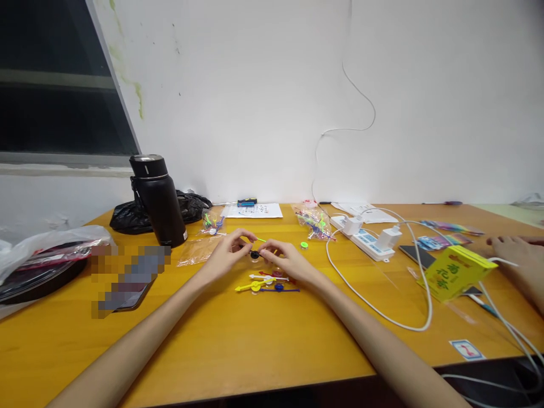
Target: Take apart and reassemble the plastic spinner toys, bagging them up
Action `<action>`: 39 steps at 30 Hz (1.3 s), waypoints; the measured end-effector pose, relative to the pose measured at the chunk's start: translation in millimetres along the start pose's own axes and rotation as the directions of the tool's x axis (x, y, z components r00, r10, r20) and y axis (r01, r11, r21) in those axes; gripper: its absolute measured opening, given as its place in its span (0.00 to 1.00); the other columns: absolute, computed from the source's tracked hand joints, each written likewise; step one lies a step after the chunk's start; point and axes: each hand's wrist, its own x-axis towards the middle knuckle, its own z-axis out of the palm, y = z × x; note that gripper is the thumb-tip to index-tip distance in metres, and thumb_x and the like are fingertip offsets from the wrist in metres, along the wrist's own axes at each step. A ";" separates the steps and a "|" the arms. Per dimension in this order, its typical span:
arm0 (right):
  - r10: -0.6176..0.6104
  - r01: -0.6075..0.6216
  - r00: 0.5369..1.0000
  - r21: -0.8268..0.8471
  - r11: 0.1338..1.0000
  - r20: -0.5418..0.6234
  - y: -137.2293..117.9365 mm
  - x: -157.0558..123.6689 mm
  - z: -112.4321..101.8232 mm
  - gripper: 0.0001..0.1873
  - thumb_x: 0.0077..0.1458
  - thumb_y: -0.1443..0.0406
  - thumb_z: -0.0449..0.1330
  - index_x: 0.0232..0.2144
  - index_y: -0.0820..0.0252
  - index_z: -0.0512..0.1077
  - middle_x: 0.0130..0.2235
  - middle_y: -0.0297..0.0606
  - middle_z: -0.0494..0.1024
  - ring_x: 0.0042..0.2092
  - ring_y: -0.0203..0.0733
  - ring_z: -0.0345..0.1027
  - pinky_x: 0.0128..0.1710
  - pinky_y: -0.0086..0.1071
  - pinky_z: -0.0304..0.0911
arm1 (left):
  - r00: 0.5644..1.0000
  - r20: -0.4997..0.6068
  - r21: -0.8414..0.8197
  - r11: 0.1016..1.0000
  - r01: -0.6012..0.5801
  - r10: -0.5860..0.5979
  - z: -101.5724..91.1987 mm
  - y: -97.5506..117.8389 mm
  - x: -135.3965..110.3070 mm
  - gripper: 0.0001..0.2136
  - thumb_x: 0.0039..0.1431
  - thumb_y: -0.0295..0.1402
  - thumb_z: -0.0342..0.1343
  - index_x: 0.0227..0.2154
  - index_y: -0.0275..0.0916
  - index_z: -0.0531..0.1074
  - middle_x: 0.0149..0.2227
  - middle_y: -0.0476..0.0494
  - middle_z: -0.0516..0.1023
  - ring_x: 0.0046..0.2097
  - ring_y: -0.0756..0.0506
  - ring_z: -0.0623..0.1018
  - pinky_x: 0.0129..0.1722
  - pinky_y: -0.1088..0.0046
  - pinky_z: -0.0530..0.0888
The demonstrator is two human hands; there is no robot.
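Observation:
My left hand (232, 248) and my right hand (283, 258) meet over the middle of the table, fingers bent in a pinch. Between their fingertips is a small black plastic spinner piece (255, 255) with a round hub, held by both hands. A thin green pointer (261, 240) shows just behind it, partly hidden. Below my hands lie several spinner arrows: a yellow arrow (254, 285), a white arrow (267, 279), a blue arrow (279, 288), and a red arrow (278, 274) partly covered by my right hand.
A clear bag of spinner parts (313, 222), another bag (211, 222) and a green disc (304, 245) lie behind my hands. Left stand a black bottle (157, 201) and a phone (135, 297). Right are a power strip (369, 243), white cables, a yellow box (457, 273) and another person's hand (516, 255).

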 end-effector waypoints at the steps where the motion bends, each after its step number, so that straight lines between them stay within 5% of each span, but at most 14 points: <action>1: 0.007 -0.008 1.000 0.046 0.999 0.012 -1.2 0.0 2.3 0.20 0.64 0.50 0.57 0.46 0.58 0.75 0.36 0.37 0.79 0.33 0.38 0.69 0.32 0.29 0.62 | 0.999 -0.046 0.005 1.000 -0.022 0.022 0.1 1.0 0.4 0.10 0.65 0.40 0.56 0.43 0.39 0.72 0.40 0.45 0.76 0.37 0.47 0.76 0.39 0.71 0.70; 6: 0.020 -0.040 0.996 0.246 0.969 0.084 1.3 1.5 14.0 0.25 0.61 0.53 0.62 0.55 0.59 0.68 0.30 0.33 0.77 0.29 0.36 0.68 0.30 0.28 0.61 | 0.969 -0.182 0.091 0.984 -0.154 0.168 3.9 13.6 -3.1 0.08 0.64 0.38 0.59 0.41 0.40 0.72 0.43 0.45 0.74 0.37 0.48 0.77 0.42 0.70 0.74; 9: 0.024 -0.064 0.994 0.373 0.926 0.110 3.7 3.7 16.8 0.26 0.60 0.52 0.63 0.54 0.58 0.67 0.33 0.36 0.79 0.31 0.36 0.69 0.31 0.29 0.62 | 0.961 -0.232 0.012 0.988 -0.152 0.151 8.1 16.1 -3.9 0.11 0.62 0.38 0.61 0.44 0.42 0.70 0.48 0.44 0.73 0.39 0.49 0.77 0.43 0.70 0.75; 12: 0.061 -0.093 0.995 0.492 0.865 0.080 1.7 5.4 15.7 0.25 0.58 0.53 0.65 0.52 0.57 0.67 0.32 0.35 0.79 0.33 0.37 0.70 0.35 0.30 0.63 | 0.957 -0.268 -0.111 0.983 -0.148 0.114 10.6 11.0 -2.1 0.14 0.60 0.39 0.63 0.44 0.43 0.68 0.54 0.41 0.69 0.52 0.44 0.75 0.50 0.67 0.74; 18: 0.081 -0.151 0.988 0.763 0.628 0.128 -10.7 3.3 16.3 0.22 0.54 0.60 0.69 0.49 0.54 0.68 0.28 0.29 0.72 0.31 0.34 0.64 0.33 0.28 0.58 | 0.995 0.071 -0.291 0.952 0.094 -0.076 16.2 -5.6 -2.1 0.16 0.62 0.43 0.61 0.50 0.43 0.74 0.51 0.41 0.75 0.55 0.41 0.73 0.57 0.63 0.68; 25: 0.081 -0.206 0.978 0.871 0.446 0.190 -16.9 2.0 18.2 0.19 0.55 0.64 0.68 0.49 0.54 0.70 0.29 0.29 0.68 0.30 0.32 0.61 0.33 0.26 0.58 | 0.985 0.125 -0.577 0.799 0.171 -0.121 28.2 -6.1 -2.0 0.18 0.60 0.43 0.63 0.49 0.40 0.73 0.37 0.45 0.78 0.40 0.46 0.76 0.46 0.68 0.71; 33: 0.091 -0.160 0.987 0.905 0.395 0.134 -6.0 8.7 26.5 0.16 0.60 0.64 0.65 0.50 0.54 0.72 0.38 0.33 0.73 0.39 0.33 0.66 0.45 0.27 0.62 | 0.999 -0.042 -0.211 0.977 -0.013 0.004 22.2 3.4 -1.1 0.09 0.66 0.40 0.55 0.35 0.39 0.69 0.33 0.50 0.69 0.38 0.48 0.70 0.41 0.72 0.66; 39: 0.012 -0.148 0.987 0.890 0.432 0.159 -4.3 7.4 27.7 0.15 0.62 0.61 0.64 0.50 0.54 0.70 0.37 0.34 0.74 0.39 0.34 0.67 0.45 0.29 0.62 | 0.999 0.046 -0.239 0.970 0.039 -0.029 20.9 3.5 -3.3 0.08 0.65 0.38 0.53 0.34 0.39 0.67 0.29 0.51 0.68 0.31 0.50 0.68 0.31 0.75 0.64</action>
